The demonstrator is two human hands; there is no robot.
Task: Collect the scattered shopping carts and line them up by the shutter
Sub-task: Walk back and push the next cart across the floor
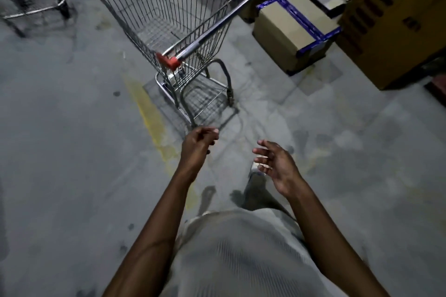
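Left hand (198, 143): loosely curled, empty, near cart's base
Right hand (277, 166): open, empty
Shopping cart (169, 21): ahead, beside taped cardboard boxes (292, 31) on right

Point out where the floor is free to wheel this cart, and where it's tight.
Open concrete lies left of the red-cornered wire cart, around the faded yellow floor line, up to a second wire cart. Right of it, blue-taped cardboard boxes crowd close. Both hands are empty.
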